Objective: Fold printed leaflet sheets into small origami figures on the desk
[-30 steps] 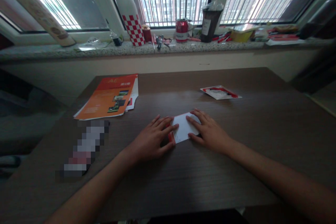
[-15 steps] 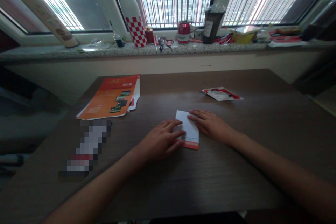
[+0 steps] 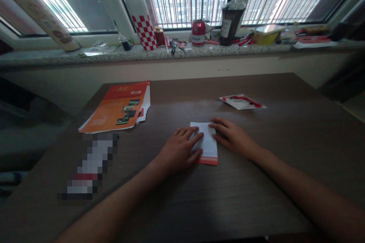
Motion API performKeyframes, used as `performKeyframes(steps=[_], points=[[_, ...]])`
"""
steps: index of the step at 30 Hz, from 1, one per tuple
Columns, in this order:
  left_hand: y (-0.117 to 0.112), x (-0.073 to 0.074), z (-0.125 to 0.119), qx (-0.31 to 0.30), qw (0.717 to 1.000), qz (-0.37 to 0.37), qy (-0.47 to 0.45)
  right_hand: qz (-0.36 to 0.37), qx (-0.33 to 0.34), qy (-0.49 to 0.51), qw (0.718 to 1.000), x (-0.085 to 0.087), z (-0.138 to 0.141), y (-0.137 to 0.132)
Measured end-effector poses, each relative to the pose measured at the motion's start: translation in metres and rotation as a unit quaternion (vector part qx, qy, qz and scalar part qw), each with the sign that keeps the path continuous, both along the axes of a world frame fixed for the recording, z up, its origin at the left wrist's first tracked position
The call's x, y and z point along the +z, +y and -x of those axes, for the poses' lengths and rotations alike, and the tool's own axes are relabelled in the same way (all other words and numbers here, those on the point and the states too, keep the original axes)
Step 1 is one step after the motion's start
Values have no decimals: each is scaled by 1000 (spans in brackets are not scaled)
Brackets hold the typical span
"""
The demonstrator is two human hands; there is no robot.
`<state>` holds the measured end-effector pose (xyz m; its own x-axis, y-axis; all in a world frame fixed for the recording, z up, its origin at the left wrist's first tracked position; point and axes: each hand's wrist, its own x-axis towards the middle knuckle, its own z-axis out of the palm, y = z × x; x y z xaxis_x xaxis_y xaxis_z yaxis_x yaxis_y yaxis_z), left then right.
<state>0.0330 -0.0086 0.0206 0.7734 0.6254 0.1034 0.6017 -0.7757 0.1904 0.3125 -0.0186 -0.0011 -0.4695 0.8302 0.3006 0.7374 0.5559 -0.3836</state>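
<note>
Since only the head view is live, all from there: white paper slip (image 3: pixel 207 145) lies flat on the table (image 3: pixel 256 190), centred between both hands, just ahead of the person. Long axis runs near-to-far, near end sitting slightly right of the far end; red band along the near short edge, white end towards the window.

Coming in from the left, the left hand (image 3: pixel 179 152) is palm down, fingers (image 3: pixel 196 138) laid flat over the slip's left edge and part of its face: pressing, not gripping. From the right, the right hand (image 3: pixel 232 136) is also flat and unclenched, fingertips (image 3: pixel 213 126) touching the slip's far right edge, palm on the table beside it. More contact from the left hand, edge only from the right hand. Neither is closed around anything.

Surface: dark wood-grain top, slip fully supported. Orange brochure (image 3: pixel 118 107) on a few sheets at far left, well apart. Red-and-white packet (image 3: pixel 242 101) beyond the right hand, apart from it. Pixelated oblong (image 3: pixel 91 167) near the left forearm, cannot tell what it is.

Room: speckled stone windowsill (image 3: pixel 57 56) behind the table with a white bottle with red checks (image 3: pixel 139 11), red can (image 3: pixel 198 32), dark lidded cup (image 3: pixel 229 21), pens and clutter further right. Barred window (image 3: pixel 185 0) above, daylight, tower blocks outside
</note>
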Motion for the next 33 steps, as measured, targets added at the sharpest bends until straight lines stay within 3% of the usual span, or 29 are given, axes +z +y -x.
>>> performKeyframes(steps=[12, 33], points=[[-3, -7, -2, 19, 999, 38, -9, -27, -16, -43, 999, 5, 0, -2], [-5, -10, -2, 32, 999, 15, 12, -82, -1, -167, 983, 8, 3, -6]])
